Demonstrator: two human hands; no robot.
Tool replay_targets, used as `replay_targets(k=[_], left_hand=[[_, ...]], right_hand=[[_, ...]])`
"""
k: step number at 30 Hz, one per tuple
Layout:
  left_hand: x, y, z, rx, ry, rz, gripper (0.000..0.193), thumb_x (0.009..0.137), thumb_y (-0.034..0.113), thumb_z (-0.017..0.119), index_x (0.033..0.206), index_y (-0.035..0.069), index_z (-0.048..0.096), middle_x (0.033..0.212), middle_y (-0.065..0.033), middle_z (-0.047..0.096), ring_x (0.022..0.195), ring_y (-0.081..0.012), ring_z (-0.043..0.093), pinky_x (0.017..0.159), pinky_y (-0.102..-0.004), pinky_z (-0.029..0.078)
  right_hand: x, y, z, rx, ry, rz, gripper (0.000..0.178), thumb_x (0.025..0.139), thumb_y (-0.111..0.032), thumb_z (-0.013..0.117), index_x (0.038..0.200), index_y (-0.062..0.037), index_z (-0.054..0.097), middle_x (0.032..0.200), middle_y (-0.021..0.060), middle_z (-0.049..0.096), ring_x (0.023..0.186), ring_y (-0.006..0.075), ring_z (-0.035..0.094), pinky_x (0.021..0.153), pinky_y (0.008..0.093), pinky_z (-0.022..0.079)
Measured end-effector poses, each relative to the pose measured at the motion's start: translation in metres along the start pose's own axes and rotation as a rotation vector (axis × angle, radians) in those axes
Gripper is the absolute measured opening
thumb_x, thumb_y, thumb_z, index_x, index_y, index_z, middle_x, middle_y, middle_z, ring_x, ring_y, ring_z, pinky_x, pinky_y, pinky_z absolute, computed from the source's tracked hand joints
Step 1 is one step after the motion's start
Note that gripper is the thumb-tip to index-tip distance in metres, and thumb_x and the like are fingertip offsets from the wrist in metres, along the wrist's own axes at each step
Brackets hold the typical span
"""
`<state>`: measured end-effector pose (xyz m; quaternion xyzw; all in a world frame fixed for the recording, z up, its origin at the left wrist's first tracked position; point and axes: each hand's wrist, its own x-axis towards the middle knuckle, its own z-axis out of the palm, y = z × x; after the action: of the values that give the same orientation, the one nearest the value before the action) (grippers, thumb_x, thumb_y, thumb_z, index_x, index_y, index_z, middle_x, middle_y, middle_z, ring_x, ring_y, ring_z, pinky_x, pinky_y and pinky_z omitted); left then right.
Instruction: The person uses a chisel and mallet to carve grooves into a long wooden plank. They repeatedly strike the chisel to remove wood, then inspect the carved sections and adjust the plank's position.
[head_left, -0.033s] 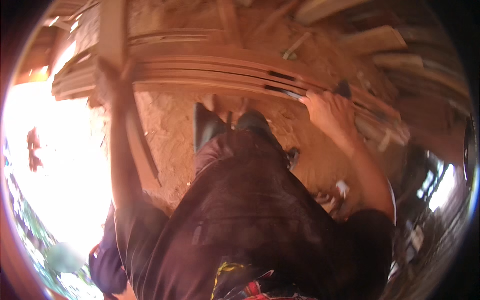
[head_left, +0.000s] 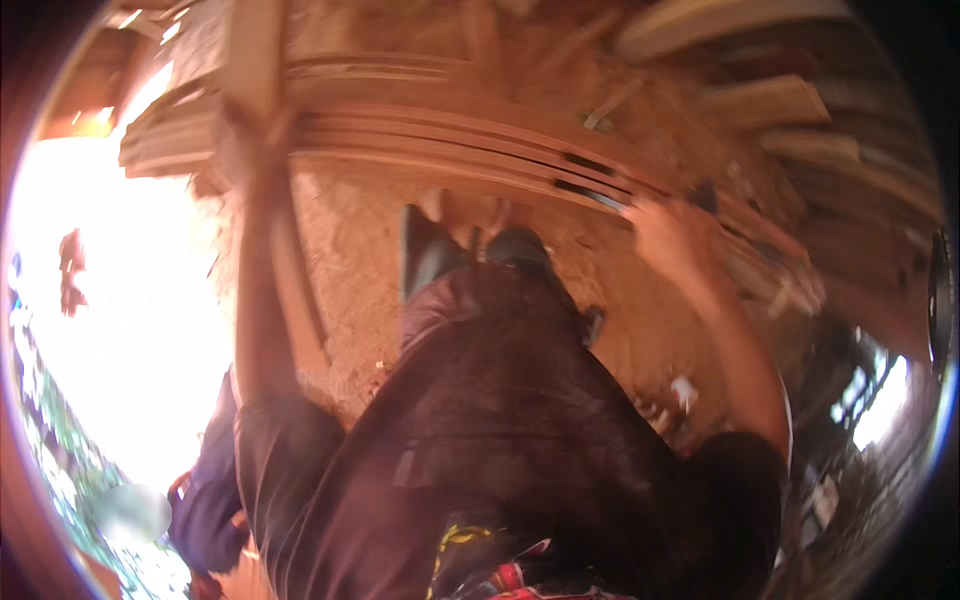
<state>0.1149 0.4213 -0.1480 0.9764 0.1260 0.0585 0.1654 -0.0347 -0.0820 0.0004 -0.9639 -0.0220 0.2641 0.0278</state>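
Note:
My left hand, blurred by motion, is closed round a long wooden plank. The plank crosses over a stack of long boards, and its near end slants down beside my forearm. My right hand is closed at the near edge of the stack, toward its right end. In it is a slim tool with a dark and pale shaft pointing left. A dark block-like piece shows just beyond my knuckles; whether it belongs to the same tool I cannot tell.
Dark boots stand on brown earth before the boards. More timber lies at the far right. A small piece of wood rests beyond the stack. Another person in dark blue clothing is at the lower left, by bright daylight.
The view has shifted a little, so the boards, plank and both hands appear slightly farther right. Both hands keep their holds.

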Motion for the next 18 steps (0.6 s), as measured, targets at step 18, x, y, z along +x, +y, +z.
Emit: replay_targets(k=[18], left_hand=[[-0.009,0.052,-0.015,-0.07,0.014,-0.06,0.121,0.081,0.06,0.083,0.17,0.006,0.022,0.16,-0.0229,0.045,0.15,-0.0387,0.042,0.121,-0.062,0.031]], right_hand=[[0.085,-0.046,-0.068,0.303,0.234,-0.348,0.033,0.107,-0.032,0.065,0.123,-0.0055,0.076,0.11,0.0206,0.078,0.101,0.0394,0.075,0.087,0.0469,0.057]])
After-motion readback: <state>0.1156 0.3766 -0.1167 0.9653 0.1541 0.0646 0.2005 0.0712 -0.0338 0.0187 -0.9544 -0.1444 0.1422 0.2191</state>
